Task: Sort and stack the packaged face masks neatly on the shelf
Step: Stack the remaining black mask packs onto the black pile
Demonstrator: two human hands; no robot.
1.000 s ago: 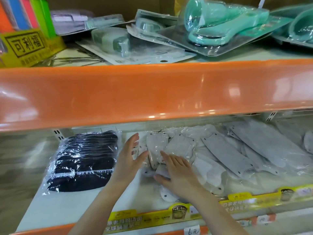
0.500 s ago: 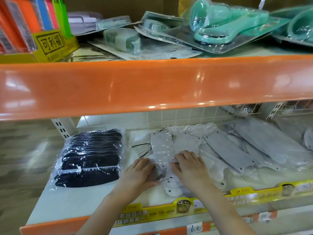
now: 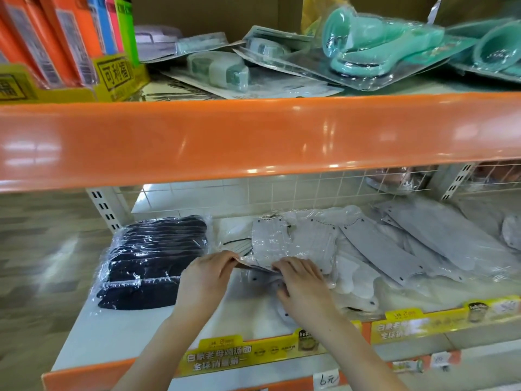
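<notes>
Both hands have pulled back from deep in the grey heap to its near left edge since the earlier frames, and now have hold of one pack. Left hand [image 3: 207, 273] pinches the near left corner of a grey mask pack [image 3: 272, 244], fingers curled round the plastic edge. Right hand [image 3: 303, 283] has curled fingers on the same pack's near right edge, seemingly pinching it too; thumb hidden. Pack is lifted slightly at the front and tilted, its far end resting on the heap. A two-handed corner hold probably keeps the floppy sleeve flat so it can be squared up.

Grey heap [image 3: 394, 249] sprawls across the middle and right of the lower shelf [image 3: 135, 331], packs fanned at different angles and overlapping, so unsorted. White masks [image 3: 352, 280] lie beneath and in front of the grey ones, some under the right wrist. Black mask pack [image 3: 152, 261] sits apart on the left, neat, likely the finished stack. Bare shelf between black pack and heap looks like the spot for a grey stack.

Slippery film: packs could slide off each other. Orange upper shelf edge [image 3: 253, 136] hangs overhead, carrying teal packaged goods [image 3: 375, 43].
</notes>
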